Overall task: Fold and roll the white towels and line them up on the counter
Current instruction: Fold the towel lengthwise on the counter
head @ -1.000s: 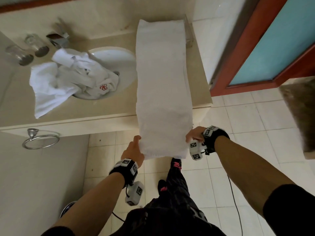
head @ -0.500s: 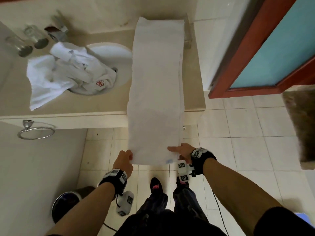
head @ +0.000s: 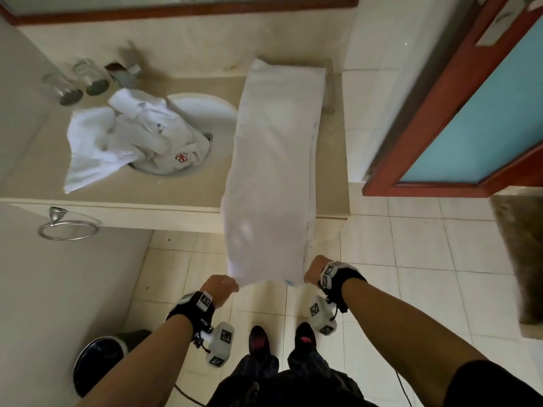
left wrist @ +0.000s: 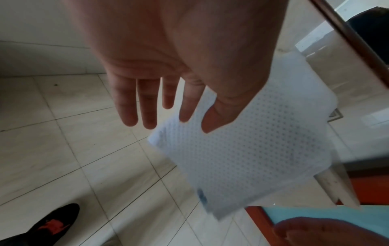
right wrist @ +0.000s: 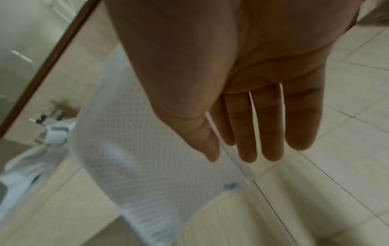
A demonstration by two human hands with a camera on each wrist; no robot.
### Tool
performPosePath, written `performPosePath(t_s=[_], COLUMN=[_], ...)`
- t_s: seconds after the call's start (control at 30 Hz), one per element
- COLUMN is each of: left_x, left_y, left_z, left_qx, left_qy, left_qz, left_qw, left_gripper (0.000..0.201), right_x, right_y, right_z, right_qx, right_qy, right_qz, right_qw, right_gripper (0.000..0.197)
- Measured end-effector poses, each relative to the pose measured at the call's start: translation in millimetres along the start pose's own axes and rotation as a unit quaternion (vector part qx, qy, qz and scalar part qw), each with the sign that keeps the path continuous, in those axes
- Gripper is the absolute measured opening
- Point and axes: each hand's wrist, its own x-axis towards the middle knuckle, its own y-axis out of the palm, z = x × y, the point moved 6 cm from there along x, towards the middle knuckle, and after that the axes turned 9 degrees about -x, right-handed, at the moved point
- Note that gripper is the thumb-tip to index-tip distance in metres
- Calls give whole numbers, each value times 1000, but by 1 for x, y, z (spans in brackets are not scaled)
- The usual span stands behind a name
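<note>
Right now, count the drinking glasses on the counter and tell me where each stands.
2. Both stand at the counter's back left corner, left of the faucet: one glass farthest left, the other glass just right of it, nearer the wall. The crumpled towels might hide more.

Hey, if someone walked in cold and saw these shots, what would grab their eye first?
Most likely the long folded white towel, stretched from the back of the counter out past its front edge, with the left hand and right hand each pinching a near corner. Next, the crumpled white towels heaped over the sink to its left.
</note>
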Motion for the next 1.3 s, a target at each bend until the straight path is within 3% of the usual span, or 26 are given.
performPosePath(t_s=[0.1,0.23,0.4,0.57,0.6,0.67,0.73,0.9,1.03,1.17,1.3], left_x=[3,2,14,68,84,117,146,199,221,218,202], left_y=[0,-14,-50,-93,-99,-109,-115,-116,-116,-111,-104], left_z=[-29,-100,-202,-291,-306,-337,-365,-397,-395,-404,-407], left_qx=[-79,-172,-221,-193,-190,-192,-189,-216,-168,-14,-55], left_qy=[10,54,172,234,238,235,218,140,98,177,206], left_qz=[20,29,10,-57,-61,-56,-40,22,35,-2,16], left_qw=[997,983,960,951,951,951,957,966,980,984,977], left_gripper=[38,20,27,36,40,52,60,70,75,64,41], right_x=[5,-1,17,68,81,104,114,124,130,125,128], right_y=[-34,-108,-193,-252,-263,-284,-302,-315,-319,-320,-314], right_z=[9,37,71,90,92,95,98,103,104,95,96], right_qx=[142,264,339,316,326,324,303,304,288,250,147], right_qy=[-19,-74,-92,-66,-53,-17,23,87,100,148,148], right_qz=[-21,-96,-182,-245,-256,-284,-292,-301,-321,-337,-313], right_qw=[989,957,919,914,909,902,907,900,897,896,927], right_gripper=[15,7,7,5,9,39,57,56,36,30,31])
